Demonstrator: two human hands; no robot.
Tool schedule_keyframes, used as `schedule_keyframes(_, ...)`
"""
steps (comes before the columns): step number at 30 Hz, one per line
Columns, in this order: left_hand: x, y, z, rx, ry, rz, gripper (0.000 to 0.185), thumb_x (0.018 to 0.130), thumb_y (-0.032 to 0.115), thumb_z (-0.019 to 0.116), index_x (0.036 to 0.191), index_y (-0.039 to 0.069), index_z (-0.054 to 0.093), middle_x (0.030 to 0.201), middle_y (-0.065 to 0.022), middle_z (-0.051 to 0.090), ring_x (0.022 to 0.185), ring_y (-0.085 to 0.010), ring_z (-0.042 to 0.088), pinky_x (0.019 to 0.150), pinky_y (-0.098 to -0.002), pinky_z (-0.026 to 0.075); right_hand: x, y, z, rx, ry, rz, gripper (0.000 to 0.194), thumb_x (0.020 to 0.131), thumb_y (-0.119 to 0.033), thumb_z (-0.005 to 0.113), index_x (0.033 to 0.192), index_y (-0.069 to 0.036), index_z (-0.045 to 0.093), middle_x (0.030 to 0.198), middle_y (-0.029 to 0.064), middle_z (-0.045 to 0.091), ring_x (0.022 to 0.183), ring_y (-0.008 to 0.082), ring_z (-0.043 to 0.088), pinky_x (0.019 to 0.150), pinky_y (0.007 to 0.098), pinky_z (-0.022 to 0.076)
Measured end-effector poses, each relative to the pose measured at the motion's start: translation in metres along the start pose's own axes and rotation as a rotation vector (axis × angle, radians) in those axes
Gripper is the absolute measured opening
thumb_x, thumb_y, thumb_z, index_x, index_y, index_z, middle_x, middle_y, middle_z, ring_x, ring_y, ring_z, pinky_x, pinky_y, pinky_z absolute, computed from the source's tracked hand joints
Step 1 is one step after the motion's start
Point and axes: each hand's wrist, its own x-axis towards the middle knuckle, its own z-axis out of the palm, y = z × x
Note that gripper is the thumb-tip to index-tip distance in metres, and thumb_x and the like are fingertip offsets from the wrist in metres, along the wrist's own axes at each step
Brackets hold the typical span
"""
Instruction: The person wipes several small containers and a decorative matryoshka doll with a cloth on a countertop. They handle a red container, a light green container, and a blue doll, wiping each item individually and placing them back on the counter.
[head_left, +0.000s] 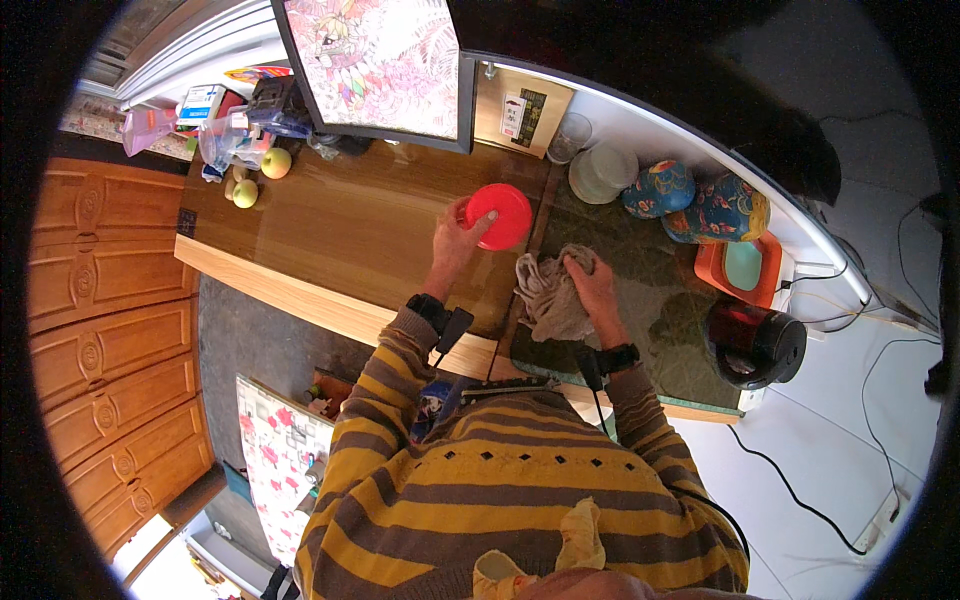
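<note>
My left hand (456, 238) grips the rim of a round red plastic lid (501, 216), thumb on its upper face, above the wooden tabletop (352, 217). To its right, my right hand (592, 285) holds a crumpled grey-beige cloth (553, 304) bunched over the dark green surface (637, 277). Lid and cloth are apart. Some fingers of both hands are hidden behind what they hold. Nearest beyond the cloth stand a frosted jar (602, 174) and a clear drinking glass (568, 139).
Blue floral vases (660, 189), an orange-rimmed container (739, 268) and a dark electric kettle (754, 345) line the right side. A framed picture (379, 71) stands at the back. Apples (276, 163) and plastic containers (225, 139) sit at the far left. Black cables (795, 480) cross the white floor.
</note>
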Motion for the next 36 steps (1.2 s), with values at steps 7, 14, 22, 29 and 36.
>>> schedule_keyframes(7, -0.004, -0.018, 0.008, -0.245, -0.124, -0.050, 0.057, 0.090, 0.042, 0.067, 0.121, -0.006, 0.059, 0.111, -0.0179, 0.066, 0.102, -0.0224, 0.063, 0.089, -0.0348, 0.049, 0.018, -0.027, 0.027, 0.184, -0.152, 0.006, 0.057, 0.088, -0.047, 0.069, 0.121, -0.002, 0.062, 0.114, 0.0112, 0.066, 0.102, 0.0225, 0.062, 0.088, 0.0384, 0.0481)
schedule_keyframes(14, -0.031, -0.012, 0.001, -0.290, -0.079, -0.090, 0.054, 0.104, 0.042, 0.039, 0.119, -0.005, 0.061, 0.113, -0.0174, 0.064, 0.104, -0.0240, 0.059, 0.092, -0.0359, 0.045, 0.032, -0.025, 0.036, 0.294, -0.231, 0.058, 0.054, 0.084, -0.044, 0.073, 0.117, -0.002, 0.064, 0.108, 0.0099, 0.066, 0.099, 0.0214, 0.062, 0.086, 0.0376, 0.0492)
schedule_keyframes(22, -0.041, -0.014, 0.009, -0.443, -0.040, -0.133, 0.062, 0.105, 0.048, 0.032, 0.122, -0.004, 0.060, 0.116, -0.0169, 0.063, 0.112, -0.0258, 0.055, 0.101, -0.0359, 0.039, 0.036, -0.017, 0.031, 0.472, -0.231, 0.191, 0.069, 0.080, -0.045, 0.076, 0.128, -0.001, 0.054, 0.121, 0.0144, 0.060, 0.106, 0.0262, 0.060, 0.086, 0.0457, 0.0494)
schedule_keyframes(29, -0.040, -0.022, 0.008, -0.424, -0.084, -0.154, 0.068, 0.104, 0.053, 0.028, 0.127, -0.004, 0.056, 0.123, -0.0203, 0.058, 0.118, -0.0298, 0.054, 0.103, -0.0376, 0.039, 0.032, -0.020, 0.013, 0.405, -0.153, 0.115, 0.071, 0.080, -0.046, 0.076, 0.129, 0.000, 0.054, 0.120, 0.0150, 0.061, 0.104, 0.0263, 0.060, 0.087, 0.0425, 0.0489)
schedule_keyframes(36, -0.040, -0.031, 0.017, -0.482, -0.052, -0.157, 0.067, 0.102, 0.054, 0.035, 0.127, -0.004, 0.056, 0.126, -0.0214, 0.056, 0.119, -0.0326, 0.052, 0.105, -0.0383, 0.037, 0.031, -0.037, 0.021, 0.202, -0.194, 0.066, 0.058, 0.083, -0.041, 0.076, 0.121, 0.000, 0.061, 0.113, 0.0120, 0.065, 0.101, 0.0246, 0.062, 0.086, 0.0408, 0.0488)
